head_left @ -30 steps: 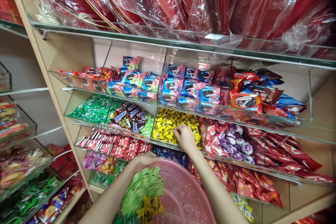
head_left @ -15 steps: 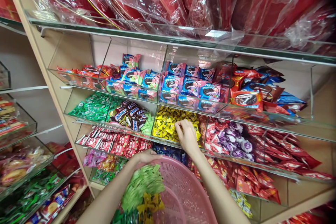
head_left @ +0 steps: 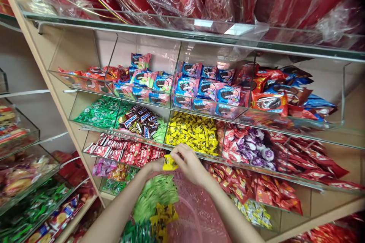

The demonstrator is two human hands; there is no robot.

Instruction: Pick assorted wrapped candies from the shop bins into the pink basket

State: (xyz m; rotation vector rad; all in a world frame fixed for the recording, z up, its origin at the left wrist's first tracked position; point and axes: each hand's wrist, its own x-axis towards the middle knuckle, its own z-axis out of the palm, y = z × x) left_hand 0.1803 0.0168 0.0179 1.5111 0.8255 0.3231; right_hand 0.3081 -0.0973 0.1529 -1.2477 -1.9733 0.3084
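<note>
My left hand [head_left: 156, 167] is closed on the far rim of a pink plastic basket [head_left: 212, 207], its fingers partly hidden. My right hand [head_left: 188, 164] pinches yellow-wrapped candy [head_left: 170, 163] above that rim, close beside my left hand; how many pieces I cannot tell. Inside the basket, light green packets [head_left: 156, 197] lie in a heap on the left, with a few yellow candies [head_left: 164, 220] and dark green packets [head_left: 137, 231] nearer me. Just beyond my right hand is a shelf compartment full of the same yellow candies [head_left: 192, 133].
Snickers bars [head_left: 139, 121] and green candies [head_left: 99, 112] fill compartments to the left. Purple and white sweets [head_left: 258, 150] lie to the right. Cookie packs [head_left: 205, 89] sit one shelf up. Glass shelf edges [head_left: 182, 100] and dividers stick out before me.
My right hand has come down and left from the yellow candy compartment to the basket's far rim, with yellow candy now visible in its fingers. My left hand still grips the basket.
</note>
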